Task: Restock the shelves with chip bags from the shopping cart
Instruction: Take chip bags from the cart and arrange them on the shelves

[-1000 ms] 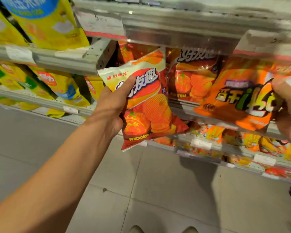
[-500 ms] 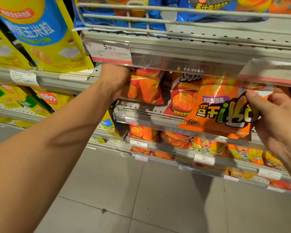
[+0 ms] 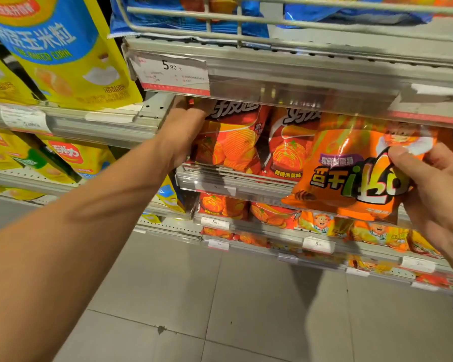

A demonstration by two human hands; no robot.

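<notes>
A red ridged-chip bag [image 3: 230, 145] stands upright at the left end of the middle shelf [image 3: 220, 180]. My left hand [image 3: 183, 131] reaches into that shelf and grips the bag's top left corner. Its fingertips are hidden under the price strip above. Beside it on the right stands a second red bag [image 3: 288, 150]. In front of the shelf, my right hand [image 3: 434, 194] pinches an orange snack bag [image 3: 351, 178] by its right edge, thumb on the front. No shopping cart is in view.
Yellow corn snack bags [image 3: 60, 50] fill the shelves to the left. A wire rail [image 3: 220, 24] fronts blue bags above, over a 5.90 price tag [image 3: 170, 71]. Lower shelves [image 3: 311, 239] hold more orange and red bags. Grey floor tiles [image 3: 220, 309] lie below.
My left hand carried the red bag from open air into the middle shelf, where it now stands upright. My right hand brought the orange bag slightly lower and nearer.
</notes>
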